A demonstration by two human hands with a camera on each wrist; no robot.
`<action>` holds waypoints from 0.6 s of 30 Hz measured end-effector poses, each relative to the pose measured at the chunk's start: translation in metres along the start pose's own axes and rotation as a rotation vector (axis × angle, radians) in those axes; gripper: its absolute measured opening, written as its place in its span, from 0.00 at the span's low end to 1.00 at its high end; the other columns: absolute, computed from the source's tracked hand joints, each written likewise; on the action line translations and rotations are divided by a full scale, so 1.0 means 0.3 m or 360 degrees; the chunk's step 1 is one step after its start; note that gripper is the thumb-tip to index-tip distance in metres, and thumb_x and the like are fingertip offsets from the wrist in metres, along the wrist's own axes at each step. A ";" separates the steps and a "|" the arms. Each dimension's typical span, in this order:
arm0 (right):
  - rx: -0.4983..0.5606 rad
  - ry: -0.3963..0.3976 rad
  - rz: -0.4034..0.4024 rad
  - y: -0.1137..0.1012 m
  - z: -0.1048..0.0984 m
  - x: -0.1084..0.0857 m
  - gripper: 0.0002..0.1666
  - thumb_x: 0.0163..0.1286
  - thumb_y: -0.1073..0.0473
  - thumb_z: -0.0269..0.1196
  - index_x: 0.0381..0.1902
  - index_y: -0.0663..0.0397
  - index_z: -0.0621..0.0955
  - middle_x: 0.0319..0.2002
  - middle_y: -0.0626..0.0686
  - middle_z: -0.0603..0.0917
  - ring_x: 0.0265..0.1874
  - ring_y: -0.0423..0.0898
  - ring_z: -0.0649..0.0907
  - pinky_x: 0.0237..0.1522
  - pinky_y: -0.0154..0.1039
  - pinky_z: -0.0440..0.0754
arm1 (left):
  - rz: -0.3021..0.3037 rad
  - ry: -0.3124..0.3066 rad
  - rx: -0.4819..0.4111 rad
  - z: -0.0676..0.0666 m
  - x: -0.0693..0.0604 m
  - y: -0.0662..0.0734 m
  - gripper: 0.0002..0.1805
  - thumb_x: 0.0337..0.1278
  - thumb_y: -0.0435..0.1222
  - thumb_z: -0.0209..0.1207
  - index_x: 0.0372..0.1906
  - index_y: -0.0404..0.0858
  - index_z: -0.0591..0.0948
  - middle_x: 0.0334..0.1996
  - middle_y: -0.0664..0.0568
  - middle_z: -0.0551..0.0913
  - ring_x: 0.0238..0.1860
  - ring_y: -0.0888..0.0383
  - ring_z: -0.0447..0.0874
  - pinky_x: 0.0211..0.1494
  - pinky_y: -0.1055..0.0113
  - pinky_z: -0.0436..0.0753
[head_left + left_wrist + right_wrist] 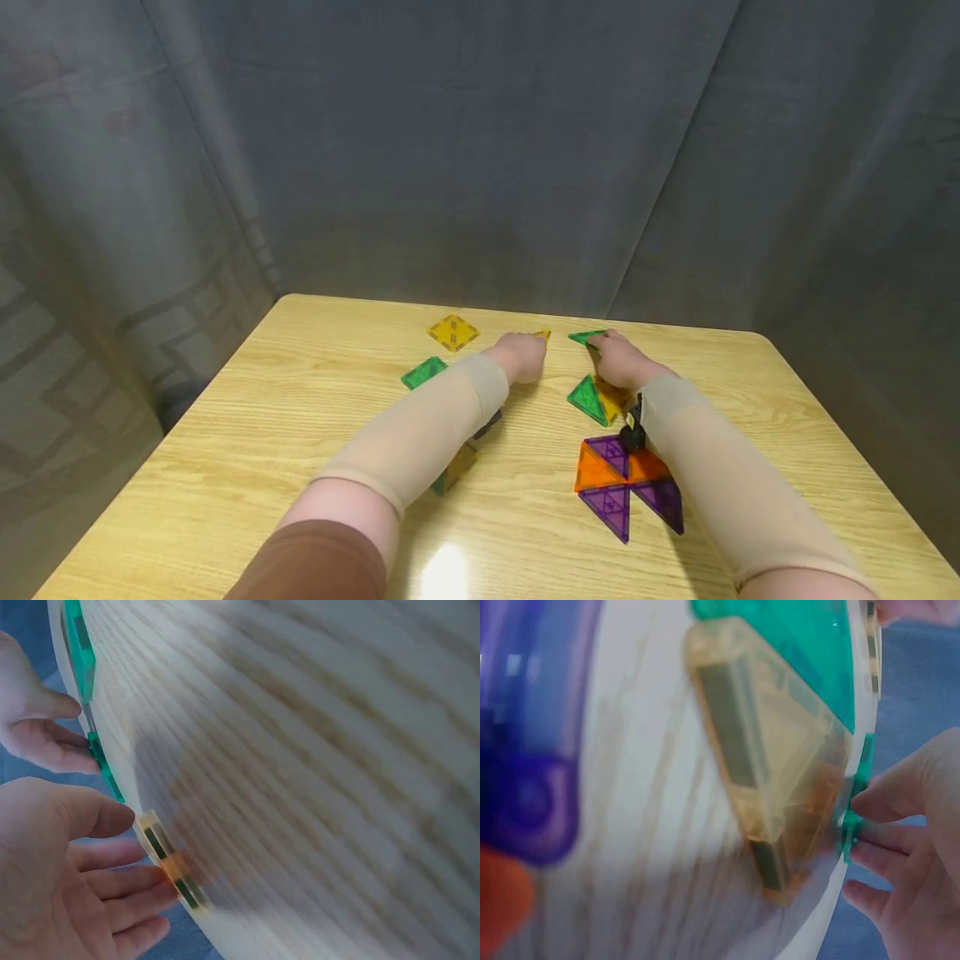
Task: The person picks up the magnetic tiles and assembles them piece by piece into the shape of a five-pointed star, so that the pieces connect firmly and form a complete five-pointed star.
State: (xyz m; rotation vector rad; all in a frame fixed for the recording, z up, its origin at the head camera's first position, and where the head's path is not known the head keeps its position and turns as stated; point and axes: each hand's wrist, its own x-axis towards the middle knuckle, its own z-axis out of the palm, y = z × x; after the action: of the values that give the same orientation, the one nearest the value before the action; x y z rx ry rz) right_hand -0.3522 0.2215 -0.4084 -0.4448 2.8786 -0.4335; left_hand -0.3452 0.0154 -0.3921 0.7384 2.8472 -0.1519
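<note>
Head view: the left forearm (420,437) in its cream sleeve reaches toward between one and two o'clock over the bench (322,350); the right forearm (738,475) slants toward between ten and eleven. The left grip (523,357) pinches a yellow tile (544,335), which shows at its one o'clock. The right grip (622,360) pinches a green tile (585,337), which pokes out at its ten o'clock. Both tiles are near the bench's far edge, apart from each other. A green-and-yellow pair (587,400) lies at the right grip's seven o'clock, a purple-and-orange cluster (600,471) at its six. A yellow diamond (453,332) lies between nine and ten o'clock from the left grip.

Left wrist view: the left grip comes in from eight o'clock, its thumb above and bent fingers below, tips at the yellow tile's edge. The right grip is at ten o'clock.

Right wrist view: the right grip is at four o'clock, thumb and fingers pointing toward nine, the green tile between them.
</note>
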 end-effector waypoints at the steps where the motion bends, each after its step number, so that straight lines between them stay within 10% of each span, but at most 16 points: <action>1: 0.0012 0.0017 -0.0026 -0.002 0.002 0.001 0.30 0.71 0.73 0.45 0.71 0.70 0.63 0.62 0.71 0.66 0.61 0.65 0.70 0.62 0.57 0.72 | -0.0016 0.0006 0.0003 0.004 0.000 -0.001 0.28 0.75 0.38 0.42 0.76 0.40 0.59 0.60 0.48 0.78 0.57 0.52 0.78 0.59 0.60 0.78; 10: -0.0074 0.0060 -0.0143 -0.020 0.016 0.009 0.29 0.75 0.67 0.51 0.73 0.60 0.66 0.47 0.64 0.71 0.44 0.58 0.73 0.48 0.51 0.76 | -0.0027 -0.0016 0.0062 0.006 -0.016 -0.020 0.24 0.74 0.40 0.44 0.70 0.45 0.72 0.64 0.47 0.74 0.63 0.49 0.72 0.69 0.57 0.68; 15: 0.0055 0.0048 -0.0166 -0.035 0.023 0.018 0.25 0.76 0.67 0.50 0.69 0.64 0.70 0.63 0.69 0.70 0.62 0.65 0.70 0.62 0.58 0.71 | 0.0013 -0.0006 0.0039 -0.006 -0.020 -0.042 0.25 0.75 0.43 0.43 0.73 0.44 0.67 0.65 0.52 0.75 0.66 0.50 0.69 0.71 0.57 0.65; 18: 0.0211 0.0010 -0.0135 -0.045 0.027 0.022 0.21 0.75 0.68 0.49 0.64 0.65 0.72 0.59 0.68 0.74 0.54 0.62 0.77 0.53 0.54 0.79 | -0.0004 -0.0030 -0.0045 -0.006 -0.023 -0.050 0.28 0.75 0.43 0.44 0.75 0.41 0.62 0.63 0.51 0.76 0.62 0.51 0.74 0.69 0.58 0.68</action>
State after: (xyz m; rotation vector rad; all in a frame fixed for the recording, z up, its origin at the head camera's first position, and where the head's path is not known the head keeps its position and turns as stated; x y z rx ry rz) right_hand -0.3528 0.2051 -0.4128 -0.5443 2.8222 -0.6363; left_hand -0.3468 -0.0007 -0.3881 0.7236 2.8265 -0.1184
